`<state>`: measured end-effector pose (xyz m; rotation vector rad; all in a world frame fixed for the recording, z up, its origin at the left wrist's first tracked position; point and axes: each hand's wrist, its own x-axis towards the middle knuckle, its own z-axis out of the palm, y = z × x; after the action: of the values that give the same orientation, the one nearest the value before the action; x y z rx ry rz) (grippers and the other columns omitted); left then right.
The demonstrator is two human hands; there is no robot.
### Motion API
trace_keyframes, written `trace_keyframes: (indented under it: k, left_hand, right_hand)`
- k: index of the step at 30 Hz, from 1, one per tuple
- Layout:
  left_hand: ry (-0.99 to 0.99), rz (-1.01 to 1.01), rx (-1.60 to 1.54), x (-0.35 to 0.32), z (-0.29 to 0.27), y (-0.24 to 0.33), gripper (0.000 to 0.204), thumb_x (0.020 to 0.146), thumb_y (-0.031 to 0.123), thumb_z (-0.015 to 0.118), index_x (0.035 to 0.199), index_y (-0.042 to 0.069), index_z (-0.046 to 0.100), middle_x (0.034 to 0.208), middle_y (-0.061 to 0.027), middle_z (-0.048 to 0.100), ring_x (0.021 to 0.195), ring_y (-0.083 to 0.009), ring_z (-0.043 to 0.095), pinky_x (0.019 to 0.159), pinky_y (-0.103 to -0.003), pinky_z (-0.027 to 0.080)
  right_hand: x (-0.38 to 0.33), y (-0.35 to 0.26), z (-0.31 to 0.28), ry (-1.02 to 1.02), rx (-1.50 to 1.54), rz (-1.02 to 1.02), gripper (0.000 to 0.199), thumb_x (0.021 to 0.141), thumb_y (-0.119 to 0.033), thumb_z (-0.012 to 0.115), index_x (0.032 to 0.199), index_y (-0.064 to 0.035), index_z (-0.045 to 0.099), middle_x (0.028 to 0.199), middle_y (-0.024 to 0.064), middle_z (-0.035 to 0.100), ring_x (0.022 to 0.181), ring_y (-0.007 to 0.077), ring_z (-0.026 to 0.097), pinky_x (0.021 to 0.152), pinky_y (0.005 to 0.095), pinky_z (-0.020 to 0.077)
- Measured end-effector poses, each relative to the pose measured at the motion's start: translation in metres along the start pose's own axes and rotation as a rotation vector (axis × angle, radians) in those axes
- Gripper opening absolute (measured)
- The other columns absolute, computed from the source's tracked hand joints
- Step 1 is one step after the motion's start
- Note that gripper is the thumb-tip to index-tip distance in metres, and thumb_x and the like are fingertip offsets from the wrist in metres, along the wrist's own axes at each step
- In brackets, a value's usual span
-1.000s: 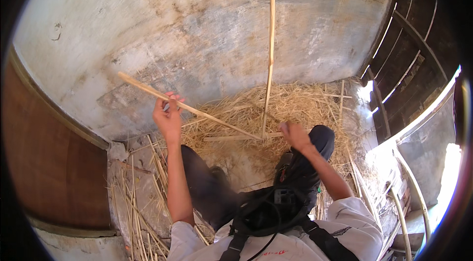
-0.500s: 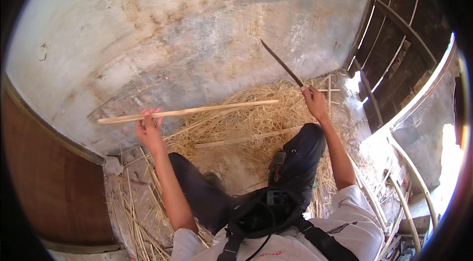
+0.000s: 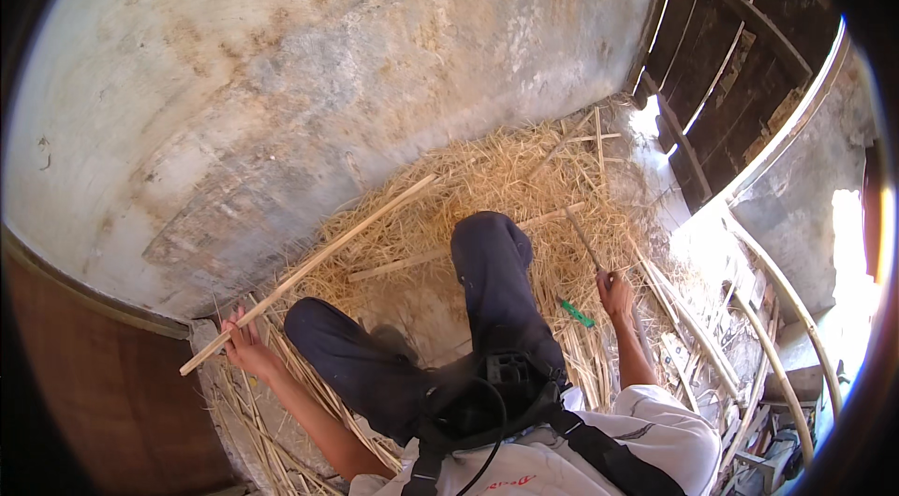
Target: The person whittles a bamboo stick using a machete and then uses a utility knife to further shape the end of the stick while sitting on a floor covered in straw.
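My left hand (image 3: 247, 348), off to the left, is closed around a long pale bamboo strip (image 3: 328, 252) close to its near end. The strip slants up and away to the right over the shavings. On the right, my right hand (image 3: 615, 295) grips the handle end of a long, narrow, dark-bladed knife (image 3: 584, 238), its tip pointing forward and slightly left. Blade and strip are well apart. Another bamboo strip (image 3: 398, 265) lies across the shavings, partly hidden behind my raised knee. A small green object (image 3: 576, 313) rests left of my right hand; its kind is unclear.
A heap of straw-coloured shavings (image 3: 487, 168) spreads before a stained wall (image 3: 375, 56). Thin split strips (image 3: 257, 430) lie on the floor at left. Long curved poles (image 3: 782, 365) stand at right near dark wooden boards (image 3: 721, 56). A brown panel (image 3: 94, 355) borders the left side.
My left hand has come down and left, tilting the strip from nearly level to steeply slanted. My right hand has lowered toward me with the knife. The view has shifted somewhat and my knees moved left.
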<state>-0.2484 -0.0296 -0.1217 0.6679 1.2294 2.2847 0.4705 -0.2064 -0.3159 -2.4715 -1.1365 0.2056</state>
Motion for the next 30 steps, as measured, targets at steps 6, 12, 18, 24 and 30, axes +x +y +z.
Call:
trace_keyframes:
  k: [6,12,18,24,30]
  left_hand:
    - [0.028,-0.04,-0.003,-0.002,-0.023,-0.004,0.034,0.104,0.012,0.062,0.129,-0.01,0.053,0.124,-0.0207,0.066,0.121,-0.0387,0.066,0.11,-0.047,0.054]
    - [0.013,-0.078,0.002,-0.003,-0.042,-0.001,0.038,0.106,0.014,0.059,0.133,-0.011,0.052,0.127,-0.0204,0.066,0.124,-0.0363,0.064,0.113,-0.047,0.052]
    - [0.021,-0.123,-0.018,-0.014,-0.046,-0.013,0.04,0.107,0.016,0.058,0.136,-0.01,0.052,0.127,-0.0178,0.065,0.129,-0.0352,0.061,0.113,-0.046,0.051]
    - [0.029,-0.107,0.01,-0.014,-0.088,0.013,0.039,0.107,0.021,0.06,0.135,-0.005,0.055,0.127,-0.0124,0.066,0.131,-0.0325,0.06,0.112,-0.045,0.05]
    - [-0.007,-0.137,-0.001,-0.013,-0.093,0.007,0.035,0.106,0.023,0.062,0.133,0.001,0.059,0.128,-0.0085,0.067,0.131,-0.0287,0.061,0.112,-0.044,0.047]
  right_hand:
    - [-0.041,0.049,0.042,-0.178,-0.177,0.1,0.041,0.092,-0.047,0.068,0.109,-0.0098,0.069,0.09,0.0231,0.074,0.089,0.0413,0.073,0.078,0.0537,0.0544]
    - [-0.041,0.107,0.089,-0.165,-0.391,0.322,0.034,0.092,-0.036,0.068,0.116,-0.0104,0.067,0.109,0.0217,0.074,0.105,0.039,0.071,0.088,0.0534,0.0539]
    - [-0.052,0.116,0.159,-0.275,-0.457,0.108,0.033,0.086,-0.008,0.064,0.118,0.0005,0.063,0.12,0.0228,0.067,0.112,0.0441,0.067,0.089,0.0527,0.0569]
    - [-0.062,0.007,0.159,-0.401,-0.165,0.133,0.045,0.084,-0.008,0.066,0.128,-0.0013,0.061,0.143,0.0211,0.052,0.134,0.0411,0.051,0.11,0.0542,0.0429]
    - [-0.029,0.04,0.173,-0.462,-0.437,0.248,0.055,0.09,-0.024,0.07,0.14,-0.0056,0.057,0.148,0.0222,0.049,0.138,0.0391,0.049,0.109,0.0511,0.0449]
